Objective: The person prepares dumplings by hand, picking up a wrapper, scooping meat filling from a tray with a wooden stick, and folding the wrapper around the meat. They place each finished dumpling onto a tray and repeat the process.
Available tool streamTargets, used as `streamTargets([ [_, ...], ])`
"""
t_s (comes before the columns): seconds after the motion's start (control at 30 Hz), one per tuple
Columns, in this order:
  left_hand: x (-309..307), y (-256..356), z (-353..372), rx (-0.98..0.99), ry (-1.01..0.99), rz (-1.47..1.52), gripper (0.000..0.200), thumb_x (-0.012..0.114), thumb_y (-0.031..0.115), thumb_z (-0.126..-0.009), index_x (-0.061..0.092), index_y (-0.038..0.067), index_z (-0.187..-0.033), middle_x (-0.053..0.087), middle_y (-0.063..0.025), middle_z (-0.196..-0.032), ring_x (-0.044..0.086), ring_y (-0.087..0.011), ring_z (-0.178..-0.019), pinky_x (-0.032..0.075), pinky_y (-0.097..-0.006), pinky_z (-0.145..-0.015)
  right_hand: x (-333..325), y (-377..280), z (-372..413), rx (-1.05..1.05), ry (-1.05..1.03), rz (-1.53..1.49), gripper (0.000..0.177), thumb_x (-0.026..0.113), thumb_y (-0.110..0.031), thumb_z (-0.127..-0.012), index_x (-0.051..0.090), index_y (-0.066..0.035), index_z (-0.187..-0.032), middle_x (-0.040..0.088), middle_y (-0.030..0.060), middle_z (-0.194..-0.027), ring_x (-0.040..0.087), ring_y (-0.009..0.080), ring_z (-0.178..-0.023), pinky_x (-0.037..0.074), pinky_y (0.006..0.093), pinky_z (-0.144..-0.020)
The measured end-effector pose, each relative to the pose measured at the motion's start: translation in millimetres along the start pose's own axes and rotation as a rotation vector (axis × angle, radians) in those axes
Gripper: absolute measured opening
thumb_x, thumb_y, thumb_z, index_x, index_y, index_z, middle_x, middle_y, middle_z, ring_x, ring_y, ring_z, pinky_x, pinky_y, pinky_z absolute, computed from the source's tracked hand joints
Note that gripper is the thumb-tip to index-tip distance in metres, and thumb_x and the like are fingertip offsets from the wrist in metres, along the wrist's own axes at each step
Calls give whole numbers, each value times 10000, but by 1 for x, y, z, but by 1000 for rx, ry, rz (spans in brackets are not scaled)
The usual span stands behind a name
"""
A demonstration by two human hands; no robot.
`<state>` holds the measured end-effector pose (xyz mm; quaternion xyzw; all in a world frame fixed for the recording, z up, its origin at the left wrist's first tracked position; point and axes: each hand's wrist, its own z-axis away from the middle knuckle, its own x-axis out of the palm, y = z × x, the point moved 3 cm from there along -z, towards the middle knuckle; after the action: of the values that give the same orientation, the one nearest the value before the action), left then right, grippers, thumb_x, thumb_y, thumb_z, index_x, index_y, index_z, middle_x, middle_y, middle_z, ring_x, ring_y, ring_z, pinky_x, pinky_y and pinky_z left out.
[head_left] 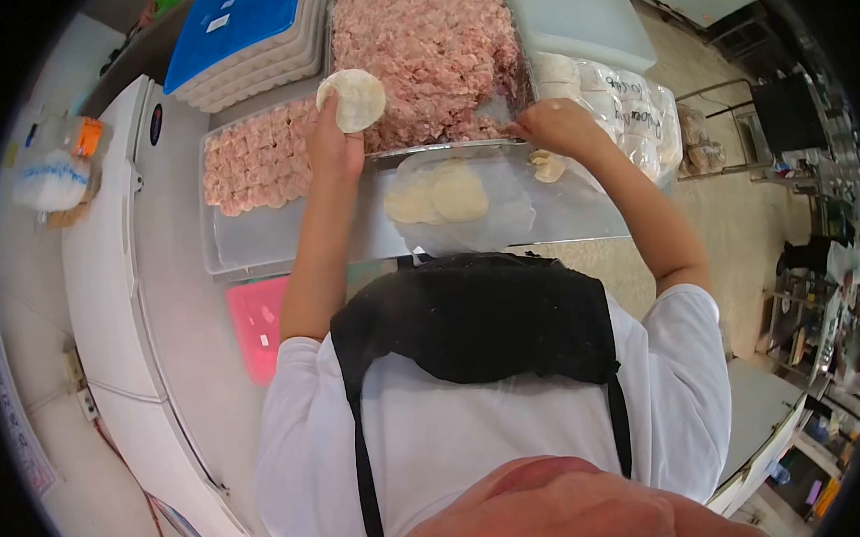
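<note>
A round, pale dumpling wrapper (356,101) rests in my left hand (334,148), which is closed on its lower edge near the left side of the meat tray. My right hand (560,126) is at the front right corner of the metal tray (425,152) of minced meat (425,53). Its fingers are curled together, and whatever they hold is hidden. On the table before me lie more flat wrappers (446,191) on a clear sheet. A small crumpled piece of dough (546,165) sits below my right wrist. Rows of filled dumplings (257,161) stand in a shallow tray on the left.
Stacked trays with a blue lid (242,32) stand at the back left. A translucent container (582,22) is at the back right, beside wrapped packs of round wrappers (624,106) with handwriting. A pink lid (257,329) lies lower left, near a white freezer (112,234).
</note>
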<state>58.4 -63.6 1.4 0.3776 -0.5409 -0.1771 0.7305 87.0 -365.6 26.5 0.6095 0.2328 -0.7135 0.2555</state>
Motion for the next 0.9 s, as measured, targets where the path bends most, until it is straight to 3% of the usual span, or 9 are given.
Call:
streamTargets([
  [0.13, -7, -18, -14, -83, -34, 76, 336, 421, 190, -988, 484, -45, -1220, 565, -168, -1225, 561, -282, -1132, 450, -435, -993, 7, 4, 15, 168, 40, -640, 359, 551, -368, -912, 706, -47, -880, 643, 135, -694, 628, 272, -676, 472, 390, -633],
  [0.33, 40, -49, -5, -421, -219, 237, 387, 339, 235, -1009, 430, -35, -1271, 514, -188, -1283, 516, -327, -1181, 414, -491, -1016, -35, -22, 24, 472, 222, -1047, 374, 571, -352, -922, 683, -3, -994, 663, 111, -768, 571, 127, -691, 466, 320, -649],
  [0.43, 87, -37, 13, -529, -246, 361, 519, 258, 398, -1004, 452, -30, -1225, 542, -188, -1201, 508, -337, -1155, 404, -520, -1003, -38, -47, 11, 352, 367, -1103, 378, 554, -348, -936, 650, -43, -1137, 675, 75, -816, 604, 177, -764, 470, 290, -731],
  [0.53, 102, -25, 12, -607, -200, 389, 645, 209, 532, -965, 446, -25, -1187, 506, -214, -1200, 462, -387, -1162, 347, -592, -1016, -22, -60, 6, 143, 651, -547, 387, 551, -334, -933, 625, -37, -1170, 665, 125, -879, 627, 262, -819, 478, 320, -735],
  [0.57, 95, -29, 7, -599, -177, 439, 661, 215, 554, -955, 446, -23, -1180, 491, -218, -1211, 447, -397, -1170, 332, -604, -1020, -23, -49, 13, 155, 532, -483, 388, 545, -353, -927, 631, -56, -1162, 651, 155, -971, 623, 325, -882, 483, 357, -753],
  [0.67, 61, -42, -16, -523, -167, 519, 692, 226, 595, -936, 440, -16, -1180, 461, -223, -1245, 416, -422, -1189, 300, -634, -1026, -57, -28, 32, 257, 202, -334, 371, 540, -370, -922, 653, -84, -1130, 663, 142, -920, 627, 322, -861, 487, 377, -757],
  [0.73, 51, -32, -24, -406, -224, 484, 687, 225, 588, -941, 430, -12, -1205, 455, -217, -1264, 411, -434, -1195, 295, -644, -1022, -52, -2, 23, 240, 136, -191, 364, 525, -411, -914, 694, -94, -977, 659, 139, -814, 633, 327, -804, 490, 408, -725],
  [0.83, 52, -16, -20, -293, -82, 376, 594, 264, 474, -969, 409, -20, -1267, 453, -225, -1303, 410, -411, -1240, 301, -612, -1049, -45, 3, 0, 189, 68, 41, 394, 522, -419, -899, 687, -83, -775, 667, 135, -798, 643, 324, -783, 503, 432, -690],
  [0.9, 47, -11, -17, -256, -46, 335, 536, 315, 392, -976, 388, -21, -1308, 455, -224, -1314, 421, -401, -1244, 316, -594, -1053, -2, -12, -23, 136, -35, 13, 391, 519, -413, -898, 686, -80, -779, 660, 145, -782, 642, 332, -780, 502, 439, -695],
])
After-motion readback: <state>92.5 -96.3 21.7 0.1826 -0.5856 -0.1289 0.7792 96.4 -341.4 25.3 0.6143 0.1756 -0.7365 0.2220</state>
